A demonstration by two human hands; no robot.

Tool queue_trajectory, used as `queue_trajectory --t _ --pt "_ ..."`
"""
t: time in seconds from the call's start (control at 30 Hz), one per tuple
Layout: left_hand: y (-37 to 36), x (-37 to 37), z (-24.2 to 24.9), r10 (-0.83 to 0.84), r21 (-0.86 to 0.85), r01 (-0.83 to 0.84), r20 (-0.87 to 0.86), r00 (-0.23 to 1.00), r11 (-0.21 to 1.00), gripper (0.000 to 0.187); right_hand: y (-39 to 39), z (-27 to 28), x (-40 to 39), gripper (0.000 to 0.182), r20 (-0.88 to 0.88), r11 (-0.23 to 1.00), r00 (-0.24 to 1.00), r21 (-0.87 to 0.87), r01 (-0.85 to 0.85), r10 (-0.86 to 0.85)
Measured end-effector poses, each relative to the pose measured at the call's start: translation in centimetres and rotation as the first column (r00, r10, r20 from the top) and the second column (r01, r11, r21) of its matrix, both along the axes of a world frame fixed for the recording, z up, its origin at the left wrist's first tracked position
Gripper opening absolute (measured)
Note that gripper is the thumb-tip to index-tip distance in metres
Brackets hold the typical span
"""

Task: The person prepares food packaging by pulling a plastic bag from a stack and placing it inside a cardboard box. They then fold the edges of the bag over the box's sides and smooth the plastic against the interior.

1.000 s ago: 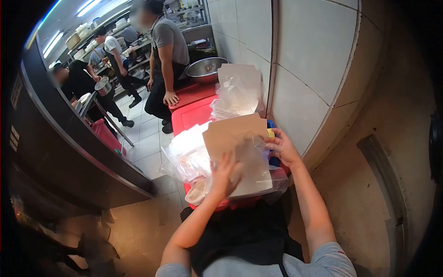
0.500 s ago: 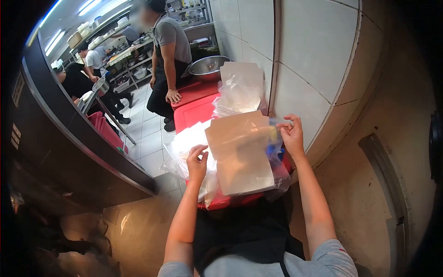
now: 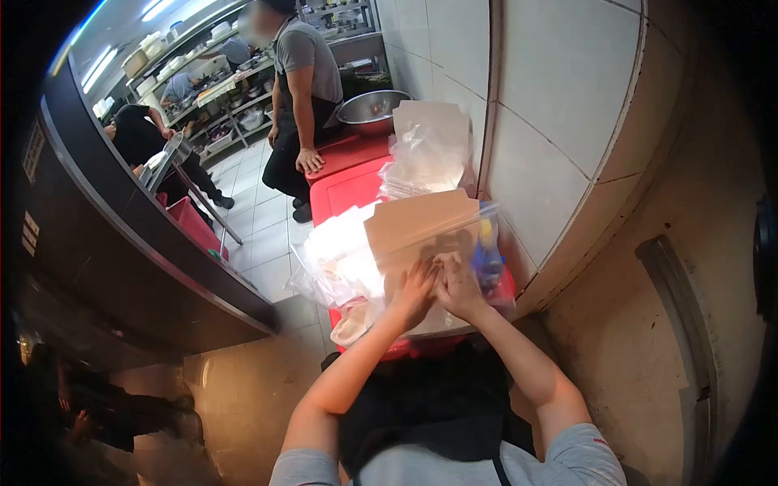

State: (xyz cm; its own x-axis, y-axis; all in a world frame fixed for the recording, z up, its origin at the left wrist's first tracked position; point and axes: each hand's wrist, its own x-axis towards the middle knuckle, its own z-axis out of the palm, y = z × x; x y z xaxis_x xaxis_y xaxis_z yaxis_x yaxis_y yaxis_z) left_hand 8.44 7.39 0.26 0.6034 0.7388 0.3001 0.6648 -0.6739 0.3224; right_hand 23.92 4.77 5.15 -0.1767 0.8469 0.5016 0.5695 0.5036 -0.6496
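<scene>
My left hand [image 3: 415,293] and my right hand [image 3: 458,285] are close together over the tan cardboard sheet [image 3: 405,225]. The left fingers are stretched out over the sheet. The right fingers are bent in beside them, and what they hold, if anything, is too small to tell. Clear plastic film [image 3: 454,219] lies across the sheet. White papers or bags [image 3: 340,247] are heaped to its left on the red lid [image 3: 336,193]. Farther back stands another pale cardboard stack [image 3: 429,138], partly wrapped in plastic. A blue-labelled bottle [image 3: 489,253] shows at the right.
A co-worker in grey [image 3: 304,73] leans a hand on a red surface [image 3: 352,152] beside a metal bowl [image 3: 373,108]. Another person in black [image 3: 134,134] stands by a metal table. A tiled wall [image 3: 551,97] rises at the right, with a dark panel [image 3: 146,235] at the left.
Both my hands have moved inward from the sides of the cardboard and now meet over its middle. The plastic film now runs slantwise over the sheet.
</scene>
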Motion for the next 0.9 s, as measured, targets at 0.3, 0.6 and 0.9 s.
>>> queue_trajectory --t 0.3,0.6,0.9 --pt "-1.1 0.3 -2.3 0.024 -0.145 -0.104 -0.472 0.881 0.984 0.076 2.3 -8.4 0.2 0.053 0.103 0.95 0.991 -0.291 0.112 -0.085" --pt "-1.1 0.3 -1.1 0.095 -0.185 -0.31 -0.704 0.704 0.932 0.076 4.3 -10.2 1.5 0.047 0.297 0.895 0.953 -0.404 0.187 -0.065" --pt "-4.4 -4.9 8.6 0.27 0.055 -0.285 -0.522 0.809 0.957 0.057 1.2 -0.5 4.2 0.052 0.058 0.596 0.753 -0.653 -0.469 0.655"
